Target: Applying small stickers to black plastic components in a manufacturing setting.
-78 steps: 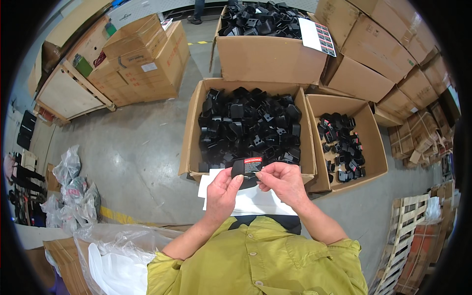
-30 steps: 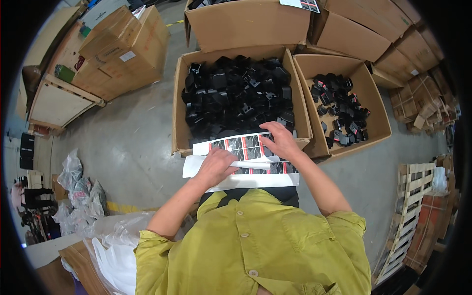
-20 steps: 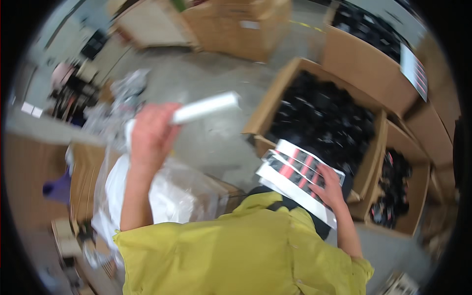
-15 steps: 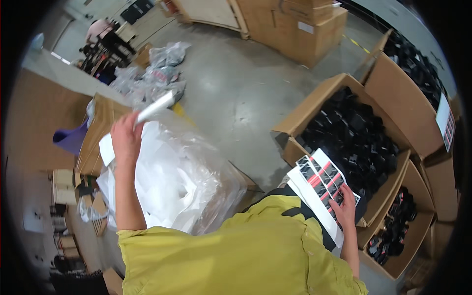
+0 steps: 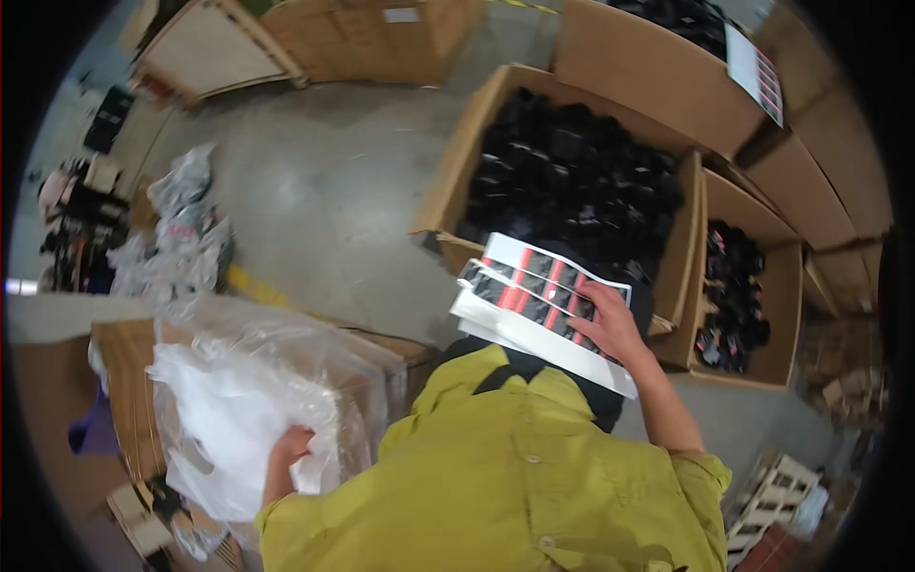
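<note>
My right hand [image 5: 610, 319] grips sticker sheets [image 5: 534, 291] over my lap, its thumb and fingers lying on the printed face. These sheets carry black and red labels, with white backing along their edges. On my left, a carton lined with clear plastic [image 5: 357, 367] holds a heap of white paper [image 5: 224, 410]. My left hand [image 5: 291, 446] is low over that heap, with a gap between thumb and fingers and nothing visible in it. Just beyond the sheets stands a large open carton [image 5: 457, 143] full of small black parts [image 5: 581, 172].
A smaller open carton [image 5: 782, 315] with black and red-marked parts [image 5: 734, 276] stands at right. Plastic bags [image 5: 181, 229] lie on the floor at left. Large boxes [image 5: 362, 38] stand at the back. Another label sheet [image 5: 753, 71] hangs on a carton flap at upper right.
My left hand has come down and back, and the white strip it held is no longer in it. My right hand still holds the sheets. The view has swung right.
</note>
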Tool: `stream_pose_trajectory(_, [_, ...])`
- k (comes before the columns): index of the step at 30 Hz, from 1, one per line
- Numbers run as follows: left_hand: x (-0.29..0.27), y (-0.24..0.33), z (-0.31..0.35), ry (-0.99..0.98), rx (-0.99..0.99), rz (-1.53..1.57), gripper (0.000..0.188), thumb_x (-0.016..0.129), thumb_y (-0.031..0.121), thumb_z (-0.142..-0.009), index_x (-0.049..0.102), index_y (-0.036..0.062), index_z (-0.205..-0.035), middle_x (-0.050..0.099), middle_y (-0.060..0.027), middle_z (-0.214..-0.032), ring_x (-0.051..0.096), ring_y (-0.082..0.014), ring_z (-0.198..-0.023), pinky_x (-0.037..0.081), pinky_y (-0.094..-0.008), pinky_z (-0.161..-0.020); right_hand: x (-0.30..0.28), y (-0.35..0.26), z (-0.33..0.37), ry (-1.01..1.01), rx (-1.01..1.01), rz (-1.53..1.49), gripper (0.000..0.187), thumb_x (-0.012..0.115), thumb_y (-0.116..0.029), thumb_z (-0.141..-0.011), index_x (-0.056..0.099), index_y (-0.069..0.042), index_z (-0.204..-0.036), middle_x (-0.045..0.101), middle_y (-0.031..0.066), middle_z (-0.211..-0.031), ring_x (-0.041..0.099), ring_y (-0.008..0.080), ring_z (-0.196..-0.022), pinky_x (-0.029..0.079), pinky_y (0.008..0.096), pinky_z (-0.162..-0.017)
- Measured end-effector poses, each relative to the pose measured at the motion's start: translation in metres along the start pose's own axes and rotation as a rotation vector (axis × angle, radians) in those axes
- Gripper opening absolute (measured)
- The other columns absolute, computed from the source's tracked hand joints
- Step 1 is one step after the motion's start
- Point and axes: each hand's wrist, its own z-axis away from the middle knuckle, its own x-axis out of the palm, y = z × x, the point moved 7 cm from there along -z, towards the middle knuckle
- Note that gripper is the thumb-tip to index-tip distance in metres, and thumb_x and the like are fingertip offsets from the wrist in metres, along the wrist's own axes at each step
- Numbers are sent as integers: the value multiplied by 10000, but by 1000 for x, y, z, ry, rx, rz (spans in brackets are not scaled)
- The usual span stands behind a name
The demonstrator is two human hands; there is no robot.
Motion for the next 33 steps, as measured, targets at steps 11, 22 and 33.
stream_pose_trajectory(11, [-188,230,17,942,-143,647,197,560,269,-841,550,123,-708,445,67,-523,334,-9,-384,236,-160,-322,3,22,28,-168,423,-442,308,713,-153,-624,581,-36,-876,575,86,-794,547,213,-766,439,307,-713])
stream_pose_trajectory(22, [-124,438,-82,527,178,128,217,557,242,-859,586,66,-984,505,31,-599,372,-16,-422,260,-143,-369,-11,-5,32,43,139,-159,391,743,-161,-601,578,-53,-939,576,90,-903,530,257,-888,425,334,-785])
stream_pose_trajectory(33, [-186,287,23,1330,-513,-1197,674,589,544,-691,393,255,-1267,323,-87,-1346,240,-328,-1259,189,-650,-921,-15,8,46,200,163,-262,257,674,-95,-651,569,-1,-866,568,124,-854,562,254,-821,456,317,-736])
